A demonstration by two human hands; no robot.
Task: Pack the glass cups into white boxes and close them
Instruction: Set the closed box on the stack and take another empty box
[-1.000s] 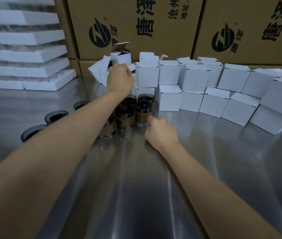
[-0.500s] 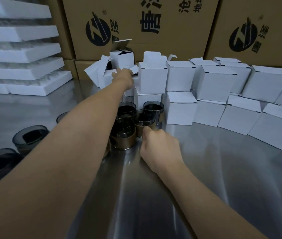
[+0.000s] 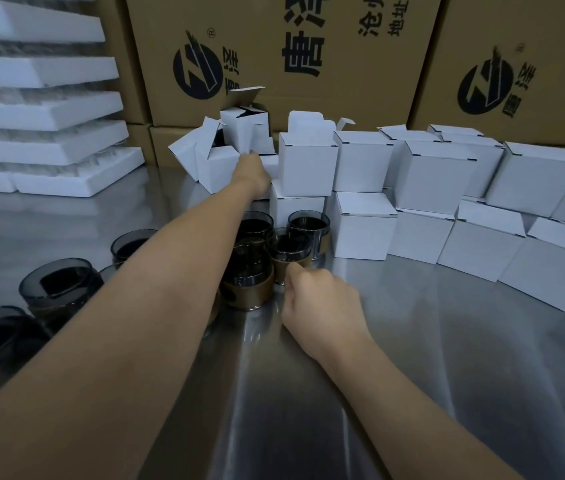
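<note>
Several dark glass cups with brown bands stand in a cluster mid-table, the nearest being one cup (image 3: 288,249) and a bigger one (image 3: 248,285). My right hand (image 3: 319,299) lies on the table with curled fingers, its thumb side against the base of that nearest cup. My left hand (image 3: 253,173) stretches over the cups to a heap of open white boxes and takes hold of the lower edge of one open box (image 3: 244,131); its fingertips are hidden. Closed white boxes (image 3: 364,223) are stacked in a row to the right.
More dark cups (image 3: 56,282) stand at the left under my left forearm. White foam trays (image 3: 39,112) are piled at the back left. Large brown cartons (image 3: 274,53) wall off the rear. The steel table (image 3: 412,375) gleams in front.
My left hand has reached farther back, up to the open box. My right hand has slid forward against the nearest cup. The camera has moved closer.
</note>
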